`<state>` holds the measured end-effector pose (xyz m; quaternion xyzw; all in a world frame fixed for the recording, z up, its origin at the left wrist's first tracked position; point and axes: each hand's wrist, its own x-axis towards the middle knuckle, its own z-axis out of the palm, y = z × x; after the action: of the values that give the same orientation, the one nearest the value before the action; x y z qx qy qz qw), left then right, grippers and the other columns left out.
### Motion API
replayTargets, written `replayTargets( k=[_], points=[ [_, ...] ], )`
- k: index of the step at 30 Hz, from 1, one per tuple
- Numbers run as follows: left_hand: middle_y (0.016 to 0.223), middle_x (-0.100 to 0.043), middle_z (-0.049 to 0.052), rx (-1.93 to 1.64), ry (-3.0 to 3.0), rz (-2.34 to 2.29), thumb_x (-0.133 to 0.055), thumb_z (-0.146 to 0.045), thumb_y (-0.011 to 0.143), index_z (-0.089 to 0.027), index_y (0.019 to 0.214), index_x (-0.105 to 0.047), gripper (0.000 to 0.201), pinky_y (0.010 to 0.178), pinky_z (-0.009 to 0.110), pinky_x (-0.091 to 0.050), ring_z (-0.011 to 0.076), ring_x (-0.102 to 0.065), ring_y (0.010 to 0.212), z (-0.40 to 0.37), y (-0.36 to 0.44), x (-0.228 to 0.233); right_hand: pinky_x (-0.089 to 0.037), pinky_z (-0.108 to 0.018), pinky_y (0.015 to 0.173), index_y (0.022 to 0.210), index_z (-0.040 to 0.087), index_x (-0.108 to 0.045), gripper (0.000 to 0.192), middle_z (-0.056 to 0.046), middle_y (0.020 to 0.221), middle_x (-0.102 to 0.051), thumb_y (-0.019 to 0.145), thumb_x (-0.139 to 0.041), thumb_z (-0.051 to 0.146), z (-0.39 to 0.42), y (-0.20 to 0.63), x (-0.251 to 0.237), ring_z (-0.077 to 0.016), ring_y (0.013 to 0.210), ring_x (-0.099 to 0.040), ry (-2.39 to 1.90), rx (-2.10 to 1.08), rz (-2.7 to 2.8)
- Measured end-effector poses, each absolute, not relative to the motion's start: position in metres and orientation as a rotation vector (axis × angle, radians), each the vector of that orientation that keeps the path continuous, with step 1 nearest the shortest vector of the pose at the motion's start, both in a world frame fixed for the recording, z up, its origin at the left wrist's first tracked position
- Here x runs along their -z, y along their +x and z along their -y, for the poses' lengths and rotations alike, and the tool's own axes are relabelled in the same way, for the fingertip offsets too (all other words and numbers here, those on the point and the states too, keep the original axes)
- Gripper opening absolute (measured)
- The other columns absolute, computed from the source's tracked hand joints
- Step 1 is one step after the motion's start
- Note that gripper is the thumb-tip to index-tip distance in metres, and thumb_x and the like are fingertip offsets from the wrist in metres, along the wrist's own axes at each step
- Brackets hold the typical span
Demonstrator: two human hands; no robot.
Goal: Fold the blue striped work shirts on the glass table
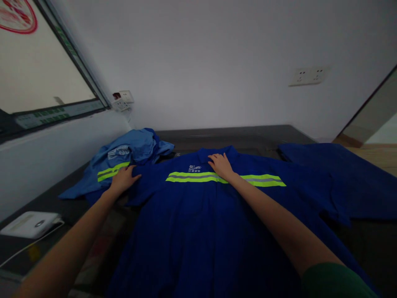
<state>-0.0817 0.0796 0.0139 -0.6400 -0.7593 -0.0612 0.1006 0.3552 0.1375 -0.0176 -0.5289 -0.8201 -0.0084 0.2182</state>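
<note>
Two hands flat on blue shirt (198, 223), nothing gripped.
Left hand (124, 179) on its sleeve; right hand (221, 164) nearer collar, fingers spread, collar end away from body.

The dark blue shirt (198, 231) spread on the black bench (235, 134) carries a neon yellow stripe with a grey band through it, plus a small white logo above. Left of it, a lighter blue garment (130, 155) shows the same yellow striping. A white device (29, 223) sits further left.
</note>
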Motion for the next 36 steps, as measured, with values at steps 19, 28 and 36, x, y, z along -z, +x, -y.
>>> replayTargets(
  k=[19, 28, 36],
  points=[
    [0.070, -0.050, 0.001, 0.650, -1.562, 2.321, -0.036, -0.038, 0.092, -0.017, 0.071, -0.046, 0.031, 0.071, 0.026, -0.036, 0.0176, -0.051, 0.074, -0.116, -0.101, -0.046, -0.012, -0.059, 0.111, 0.142, 0.025, -0.043, 0.053, -0.011, 0.150, -0.035, 0.096, -0.032, 0.050, -0.153, 0.328, 0.030, -0.0312, 0.137, -0.031, -1.612, -0.105, 2.395],
    [0.103, -0.062, 0.015, 0.574, -1.562, 2.351, -0.041, -0.031, 0.088, -0.009, 0.106, -0.058, 0.033, 0.082, 0.035, -0.043, 0.0283, -0.056, 0.097, -0.126, -0.096, -0.057, -0.013, -0.059, 0.111, 0.141, 0.026, -0.043, 0.053, -0.011, 0.150, -0.035, 0.095, -0.034, 0.049, -0.172, 0.325, 0.029, -0.0320, 0.137, -0.030, -1.596, -0.126, 2.392],
    [0.142, -0.046, 0.007, 0.327, -2.280, 1.739, -0.039, -0.041, 0.092, -0.027, 0.130, -0.053, 0.042, 0.109, 0.048, -0.025, 0.0276, -0.037, 0.132, -0.108, -0.003, -0.011, -0.011, -0.059, 0.111, 0.142, 0.025, -0.042, 0.053, -0.011, 0.151, -0.033, 0.096, -0.032, 0.049, -0.171, 0.326, 0.030, -0.0318, 0.138, -0.028, -1.584, -0.128, 2.405]
  ],
)
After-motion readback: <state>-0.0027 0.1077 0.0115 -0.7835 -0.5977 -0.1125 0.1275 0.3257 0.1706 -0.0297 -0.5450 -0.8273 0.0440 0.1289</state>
